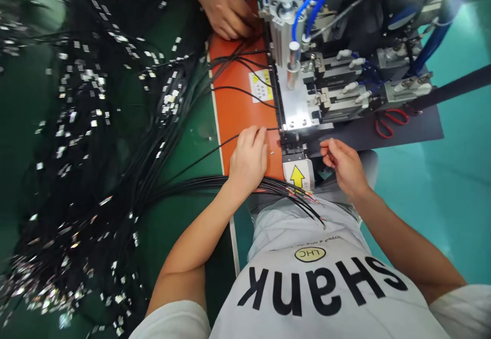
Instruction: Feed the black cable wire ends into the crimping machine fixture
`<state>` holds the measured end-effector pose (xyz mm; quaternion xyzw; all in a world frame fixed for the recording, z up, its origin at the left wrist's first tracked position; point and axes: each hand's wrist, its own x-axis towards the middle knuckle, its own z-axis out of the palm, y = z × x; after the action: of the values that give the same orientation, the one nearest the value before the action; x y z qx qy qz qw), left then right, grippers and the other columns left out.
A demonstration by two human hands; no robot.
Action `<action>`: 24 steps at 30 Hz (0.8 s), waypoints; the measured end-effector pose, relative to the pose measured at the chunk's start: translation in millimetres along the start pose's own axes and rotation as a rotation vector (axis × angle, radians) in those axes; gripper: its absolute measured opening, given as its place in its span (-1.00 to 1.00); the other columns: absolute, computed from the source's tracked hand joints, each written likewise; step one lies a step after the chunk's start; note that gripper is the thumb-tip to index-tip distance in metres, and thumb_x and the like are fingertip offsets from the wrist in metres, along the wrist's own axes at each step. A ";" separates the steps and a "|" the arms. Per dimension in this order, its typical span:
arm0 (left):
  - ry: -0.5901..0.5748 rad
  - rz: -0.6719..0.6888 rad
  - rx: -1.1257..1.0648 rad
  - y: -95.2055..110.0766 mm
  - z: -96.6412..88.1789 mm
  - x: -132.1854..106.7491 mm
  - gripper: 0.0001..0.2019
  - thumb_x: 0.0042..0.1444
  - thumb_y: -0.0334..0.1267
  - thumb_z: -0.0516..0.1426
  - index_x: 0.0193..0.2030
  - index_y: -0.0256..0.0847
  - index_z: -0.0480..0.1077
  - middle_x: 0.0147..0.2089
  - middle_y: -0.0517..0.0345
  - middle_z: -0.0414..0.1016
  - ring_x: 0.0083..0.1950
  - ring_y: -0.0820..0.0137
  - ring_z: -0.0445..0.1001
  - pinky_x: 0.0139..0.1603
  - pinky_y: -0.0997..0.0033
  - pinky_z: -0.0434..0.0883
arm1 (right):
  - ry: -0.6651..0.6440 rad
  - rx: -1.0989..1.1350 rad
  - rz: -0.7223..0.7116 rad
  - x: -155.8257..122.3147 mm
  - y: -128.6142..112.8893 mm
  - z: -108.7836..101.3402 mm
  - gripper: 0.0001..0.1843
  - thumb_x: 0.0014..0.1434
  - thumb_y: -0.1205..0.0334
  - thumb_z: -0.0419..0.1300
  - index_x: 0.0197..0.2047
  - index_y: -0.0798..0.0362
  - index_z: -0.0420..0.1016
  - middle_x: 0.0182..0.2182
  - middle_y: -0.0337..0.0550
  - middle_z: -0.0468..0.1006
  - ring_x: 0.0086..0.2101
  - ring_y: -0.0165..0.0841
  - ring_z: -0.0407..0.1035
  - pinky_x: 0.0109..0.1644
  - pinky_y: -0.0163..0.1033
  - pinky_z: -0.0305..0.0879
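Cable held at the machine's mouth

Fingers of the left hand [248, 160] were closed on a single black cable [215, 150], which ran up from the lower left across the orange mat [238, 109] and passed under the fingertips. Its end reached just to the edge of the machine [299, 98], at the low block beneath the bright metal plate. The hand itself rested on the mat, palm down, wrist toward the body.

The right hand [343, 162] hovered to the right of that same block, near but not touching it. Its fingers were curled in, with the thumb pressed to the forefinger in a pinch. Whether anything small sat in that pinch could not be told.

Between the two hands stood a yellow arrow label [297, 176], pointing up at the machine. A loose bundle [284, 190] of thin black cables lay under the left wrist and across the person's lap, its stripped ends fanned out on the white shirt.

On the green table [184, 139] to the left sprawled a heap of black cables [95, 124] with many small shiny tags. At the top of the mat a co-worker's hand [224, 6] pressed on more cables beside the machine. Red-handled scissors [391, 121] lay on the dark sheet to the right, well apart from both hands.
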<state>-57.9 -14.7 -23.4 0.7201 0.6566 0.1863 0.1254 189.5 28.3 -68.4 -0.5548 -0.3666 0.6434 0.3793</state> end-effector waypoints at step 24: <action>-0.047 -0.147 0.035 -110.9 -84.3 -7.7 -0.77 0.25 -0.33 0.05 0.04 -0.18 0.31 0.02 -0.03 0.36 -0.16 0.33 0.43 -0.05 0.25 0.41 | -0.212 -0.493 -0.100 -51.7 -27.3 6.0 -0.77 0.31 -0.02 0.17 -0.22 -0.06 0.50 -0.35 -0.21 0.48 -0.44 -0.37 0.23 -0.36 -0.23 0.17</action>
<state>-194.6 -16.0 4.4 0.6763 0.7076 0.1483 0.1416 190.8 -6.1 -20.9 -0.5412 -0.5769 0.5695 0.2235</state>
